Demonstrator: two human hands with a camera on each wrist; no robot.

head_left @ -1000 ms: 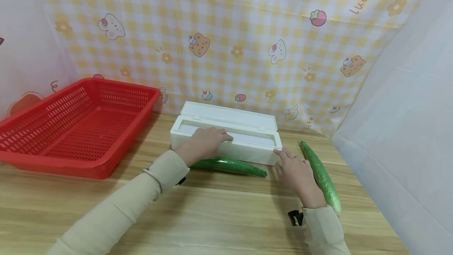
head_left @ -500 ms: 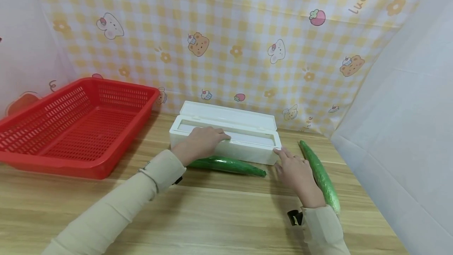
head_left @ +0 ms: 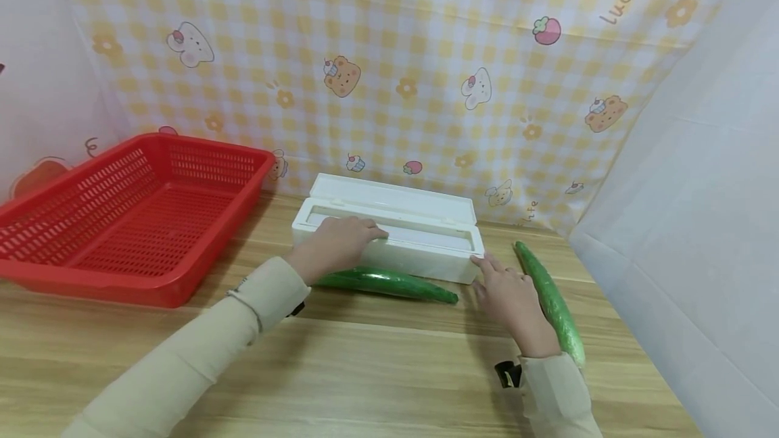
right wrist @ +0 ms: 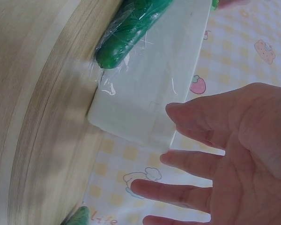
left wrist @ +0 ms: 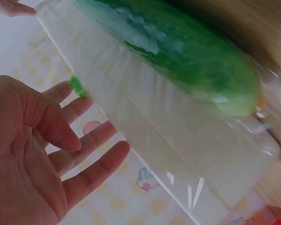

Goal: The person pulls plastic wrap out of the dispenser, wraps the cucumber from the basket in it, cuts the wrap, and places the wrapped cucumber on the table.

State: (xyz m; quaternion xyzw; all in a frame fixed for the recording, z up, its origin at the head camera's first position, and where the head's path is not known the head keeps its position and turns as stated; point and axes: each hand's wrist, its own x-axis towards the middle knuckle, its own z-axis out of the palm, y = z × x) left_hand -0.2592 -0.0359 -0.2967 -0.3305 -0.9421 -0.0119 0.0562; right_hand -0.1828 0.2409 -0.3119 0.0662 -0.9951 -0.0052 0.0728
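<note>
A long white cling film dispenser (head_left: pixel 426 263) stands on the table, its lid (head_left: pixel 395 197) tipped back. Against its front lies a cucumber (head_left: pixel 395 284); clear film covers it and runs up the dispenser's front in both wrist views. My left hand (head_left: pixel 335 245) reaches over the dispenser's left half. In the left wrist view its extended fingers (left wrist: pixel 91 176) meet the top edge, two of them right at a small green slider (left wrist: pixel 77 87). My right hand (head_left: pixel 508 293) rests at the dispenser's right end, with thumb (right wrist: pixel 175 112) and straight fingers touching the corner.
A second cucumber (head_left: pixel 554 303) in film lies right of my right hand, close to the wrist. On the left stands a red slotted basket (head_left: pixel 176 286). A checked cloth (head_left: pixel 402 39) hangs behind the dispenser, and a white sheet (head_left: pixel 688 222) bounds the right side.
My left hand has moved a little to the left along the dispenser's top. The right hand, the dispenser and both cucumbers have stayed in place.
</note>
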